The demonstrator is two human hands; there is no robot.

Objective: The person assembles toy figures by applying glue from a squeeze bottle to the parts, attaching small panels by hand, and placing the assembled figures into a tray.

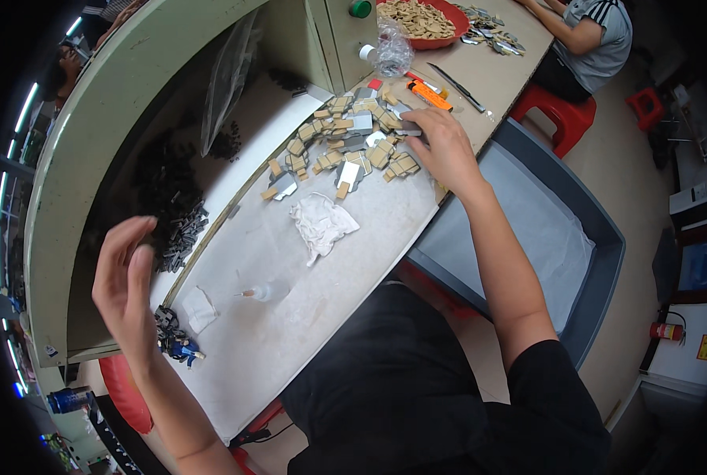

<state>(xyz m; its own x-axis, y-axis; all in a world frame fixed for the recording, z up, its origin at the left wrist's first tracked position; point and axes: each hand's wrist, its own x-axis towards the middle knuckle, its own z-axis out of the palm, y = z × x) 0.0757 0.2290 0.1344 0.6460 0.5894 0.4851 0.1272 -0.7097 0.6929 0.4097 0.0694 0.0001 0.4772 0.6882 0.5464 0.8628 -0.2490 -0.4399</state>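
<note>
My left hand [128, 289] is raised at the left, beside a heap of small dark grey parts [181, 237] on the shelf. Its fingers are bent and apart from the thumb, with nothing visible between them. My right hand [447, 150] reaches to the right end of a pile of tan and grey pieces [353, 131]. Thumb and fingers are spread there; whether the fingertips touch a piece is unclear. Crumpled white tissue [322, 224] lies below the pile. Closer to me is a small clear bottle with a needle tip [268, 291], on its side.
A small blue figure [181, 348] and a white scrap [200, 309] lie at the near left. An orange box cutter [429, 95] and a dark pen-shaped tool [458, 89] lie beyond the pile. A grey bin [599, 261] stands at right. Another person [599, 39] sits at the far right.
</note>
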